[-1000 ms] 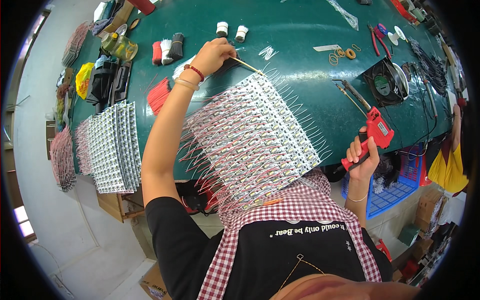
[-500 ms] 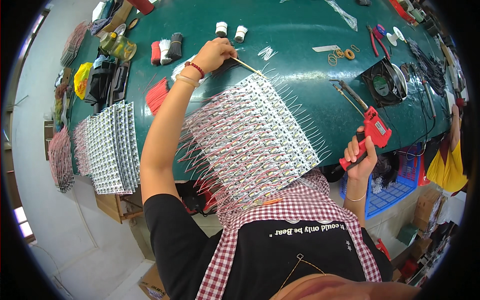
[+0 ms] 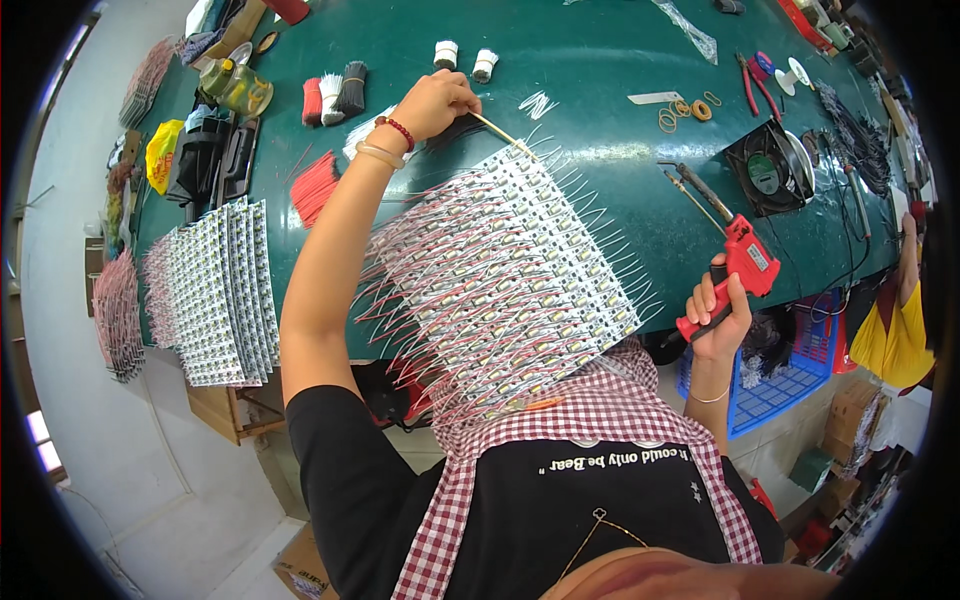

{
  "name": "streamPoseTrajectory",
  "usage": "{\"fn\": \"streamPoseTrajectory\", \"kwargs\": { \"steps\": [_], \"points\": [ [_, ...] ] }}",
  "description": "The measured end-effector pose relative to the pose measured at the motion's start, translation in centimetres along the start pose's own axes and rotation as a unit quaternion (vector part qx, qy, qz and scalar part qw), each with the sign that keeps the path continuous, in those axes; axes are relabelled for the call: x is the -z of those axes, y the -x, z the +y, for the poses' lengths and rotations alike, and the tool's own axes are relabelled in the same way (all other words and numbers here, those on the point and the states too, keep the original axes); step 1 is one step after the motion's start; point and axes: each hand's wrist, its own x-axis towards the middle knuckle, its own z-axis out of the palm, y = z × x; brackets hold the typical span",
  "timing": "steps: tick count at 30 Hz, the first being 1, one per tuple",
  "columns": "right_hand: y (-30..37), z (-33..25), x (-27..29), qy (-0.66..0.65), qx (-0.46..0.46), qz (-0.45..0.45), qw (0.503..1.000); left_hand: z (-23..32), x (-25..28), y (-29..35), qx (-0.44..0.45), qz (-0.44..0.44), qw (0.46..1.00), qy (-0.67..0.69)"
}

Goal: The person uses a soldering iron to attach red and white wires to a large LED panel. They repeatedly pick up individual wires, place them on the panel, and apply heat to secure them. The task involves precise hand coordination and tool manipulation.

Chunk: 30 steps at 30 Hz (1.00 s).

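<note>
A white panel of small circuit boards (image 3: 540,290) lies tilted across the table's near edge and over my lap, with red and white wires along its left side and thin white wires along its right. My left hand (image 3: 440,105) is closed on a thin pale stick (image 3: 492,127), whose far end meets the panel's upper corner. On the right, my right hand (image 3: 720,322) grips the handle of a red soldering gun (image 3: 750,262). The gun's metal tip points up and left, apart from the panel. Dark wires (image 3: 455,132) lie partly hidden under my left hand.
Stacked circuit panels (image 3: 225,300) stand at the left edge. Bundled wires (image 3: 330,98) and loose red wires (image 3: 315,188) lie beyond my left arm. On the right are a black fan (image 3: 765,170), red pliers (image 3: 758,88) and a blue basket (image 3: 775,395). Another person's arm (image 3: 908,265) shows at far right.
My left hand and the stick have shifted very slightly to the right. The soldering gun is almost where it was, still in my right hand.
</note>
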Motion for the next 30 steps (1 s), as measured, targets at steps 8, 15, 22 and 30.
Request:
{"fn": "streamPoseTrajectory", "kwargs": {
  "steps": [8,15,22,30],
  "points": [
    [0.1,0.0,-0.2,0.012,0.0,0.001,1.0,0.1,-0.1,0.0,-0.004,-0.021,1.0,0.002],
    [0.1,0.1,-0.2,0.006,-0.006,-0.003,1.0,0.9,-0.5,-0.9,-0.02,-0.021,1.0,-0.002],
    [0.1,0.2,0.1,-0.004,-0.008,-0.012,1.0,0.9,-0.7,-1.2,-0.024,-0.032,0.999,0.014],
    [0.1,0.3,0.1,-0.007,-0.013,-0.008,1.0,1.6,-1.5,-1.5,-0.047,-0.038,0.998,0.027]
  ]
}}
